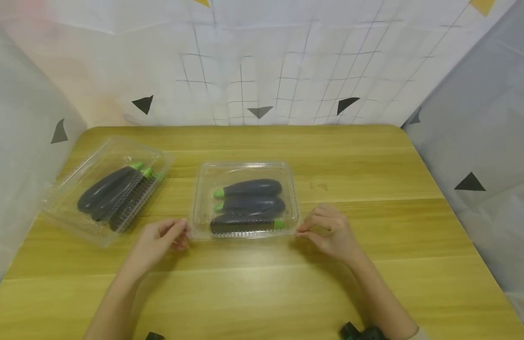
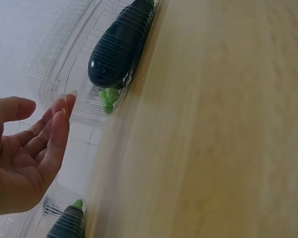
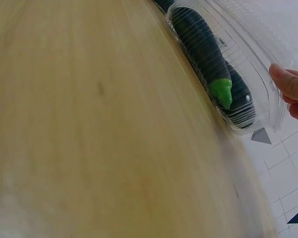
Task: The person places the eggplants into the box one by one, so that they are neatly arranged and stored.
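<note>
A clear plastic clamshell box (image 1: 245,172) lies mid-table with several dark eggplants (image 1: 253,188) inside, their green stem ends showing through. At its near right corner my right hand (image 1: 330,232) pinches the rim between thumb and fingers, also seen in the right wrist view, where the hand (image 3: 295,91) is cut by the frame edge. My left hand (image 1: 162,243) is at the near left corner. In the left wrist view its fingertips touch the box corner, while the thumb of that left hand (image 2: 32,153) stands apart from the fingers.
A second clear plastic box (image 1: 92,165), set at an angle, holds several eggplants (image 1: 111,189) at the table's left side. The wooden table (image 1: 351,160) meets a white sheet (image 1: 287,56) with drawn grids and dark triangles at the back.
</note>
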The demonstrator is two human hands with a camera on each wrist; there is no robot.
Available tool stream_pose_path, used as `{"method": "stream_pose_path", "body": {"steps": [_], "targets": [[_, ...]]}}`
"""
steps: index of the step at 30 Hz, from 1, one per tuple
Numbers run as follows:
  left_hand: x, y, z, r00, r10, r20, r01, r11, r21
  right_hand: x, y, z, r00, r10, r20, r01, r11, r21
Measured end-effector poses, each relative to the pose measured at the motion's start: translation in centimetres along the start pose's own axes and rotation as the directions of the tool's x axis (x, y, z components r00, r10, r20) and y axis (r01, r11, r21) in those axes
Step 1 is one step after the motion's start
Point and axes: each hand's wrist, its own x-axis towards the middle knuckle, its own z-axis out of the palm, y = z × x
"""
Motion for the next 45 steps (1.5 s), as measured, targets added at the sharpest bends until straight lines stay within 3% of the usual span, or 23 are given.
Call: {"method": "stream_pose_path", "body": {"steps": [7,14,21,28,38,41,45], "targets": [[0.3,-0.1,0.1,0.998,-0.039,0.051,0.041,0.998,-0.036,0.0,0.0,0.0,1.0,0.008,0.006,-0.008,1.0,-0.01],[0.6,-0.5,0.5,0.997,-0.068,0.047,0.072,0.993,-0.097,0.0,0.1,0.1,1.0,-0.023,-0.015,0.023,1.0,-0.016],[0.4,-0.7,0.8,0.998,-0.064,-0.012,0.064,0.998,0.004,-0.1,0.0,0.2,0.998,-0.06,-0.029,0.058,0.996,-0.073],[0.3,-1.1,0.9,0.997,-0.047,0.068,0.052,0.996,-0.073,-0.3,-0.1,0.3,0.999,-0.026,-0.03,0.024,0.998,-0.059],[0.5,-1.2,0.9,0.993,-0.05,0.104,0.061,0.993,-0.098,-0.6,-0.1,0.5,0.997,0.063,-0.051,-0.062,0.998,0.023],[0.4,-1.1,0.9,0.995,-0.05,0.084,0.057,0.995,-0.079,-0.6,-0.1,0.6,0.994,0.094,-0.057,-0.092,0.995,0.036],[0.4,-1.1,1.0,0.999,-0.051,0.016,0.051,0.999,-0.004,-0.6,-0.1,0.7,0.996,0.075,-0.047,-0.075,0.997,0.003]]}}
